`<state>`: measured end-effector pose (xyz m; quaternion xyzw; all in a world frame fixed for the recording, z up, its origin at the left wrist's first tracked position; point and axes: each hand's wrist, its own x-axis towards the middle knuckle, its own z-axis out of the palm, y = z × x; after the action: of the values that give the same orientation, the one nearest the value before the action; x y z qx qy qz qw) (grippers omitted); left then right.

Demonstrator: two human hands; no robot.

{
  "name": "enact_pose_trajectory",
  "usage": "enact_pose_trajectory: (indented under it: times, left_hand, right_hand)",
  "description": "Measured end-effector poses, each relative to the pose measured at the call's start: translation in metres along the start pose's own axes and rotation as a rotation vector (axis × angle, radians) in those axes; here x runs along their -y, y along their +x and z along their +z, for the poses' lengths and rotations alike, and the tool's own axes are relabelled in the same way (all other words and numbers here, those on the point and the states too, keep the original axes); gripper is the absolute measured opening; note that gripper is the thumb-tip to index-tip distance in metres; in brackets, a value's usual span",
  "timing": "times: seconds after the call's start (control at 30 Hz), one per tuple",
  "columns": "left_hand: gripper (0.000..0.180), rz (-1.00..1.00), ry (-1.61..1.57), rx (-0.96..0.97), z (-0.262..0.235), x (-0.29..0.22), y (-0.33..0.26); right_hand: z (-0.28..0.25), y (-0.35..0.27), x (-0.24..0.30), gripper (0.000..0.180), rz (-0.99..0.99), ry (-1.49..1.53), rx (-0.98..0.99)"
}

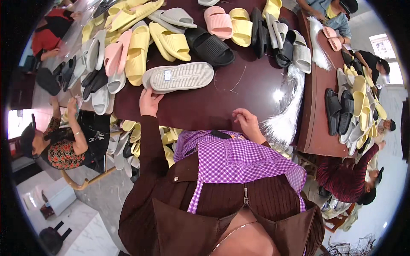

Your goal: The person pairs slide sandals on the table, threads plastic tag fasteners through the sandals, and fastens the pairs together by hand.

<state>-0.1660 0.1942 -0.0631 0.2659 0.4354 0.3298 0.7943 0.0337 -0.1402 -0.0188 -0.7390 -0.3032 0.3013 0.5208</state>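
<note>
A pair of light grey slippers (188, 77) lies on the dark red table in front of me, one sole turned up with a small white label on it. My left hand (149, 103) touches the left end of the pair with its fingertips, its fingers spread and the thumb off the slippers. Near the table's front edge, my right hand (247, 123) is loosely bent, fingers apart, with nothing visible in it. Just beyond the pair are a black slipper (215, 49) and yellow slippers (171, 42). Thin clear strands lie right of the pair.
A bundle of white plastic strands (282, 121) hangs over the table's right front edge. Slippers in several colours crowd the far side and left. More yellow slippers (170, 137) lie below the front edge. People sit left and right; another table (314, 115) with slippers stands right.
</note>
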Motion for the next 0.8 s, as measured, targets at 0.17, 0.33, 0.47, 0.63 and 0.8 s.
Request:
enact_pose_trajectory:
  times: [0.17,0.33,0.47,0.63,0.8]
  left_hand:
    - [0.028,0.193,0.104,0.248,0.024,-0.015,-0.031]
    - [0.024,0.345,0.155,0.343,0.071,-0.036,-0.083]
    - [0.022,0.727,0.75,0.503,0.136,-0.033,-0.133]
    - [0.028,1.428,0.907,0.707,0.176,0.004,-0.135]
    - [0.031,1.621,1.031,0.698,0.205,0.052,-0.137]
  right_hand:
    - [-0.015,0.009,0.006,0.018,0.109,0.169,-0.06]
    - [-0.032,0.015,0.037,0.02,0.266,0.414,-0.139]
    - [-0.05,0.024,0.071,0.021,0.124,0.372,-0.231]
    - [-0.075,0.024,0.102,0.024,0.014,0.423,-0.361]
    - [-0.065,0.002,0.102,0.031,0.089,0.371,-0.284]
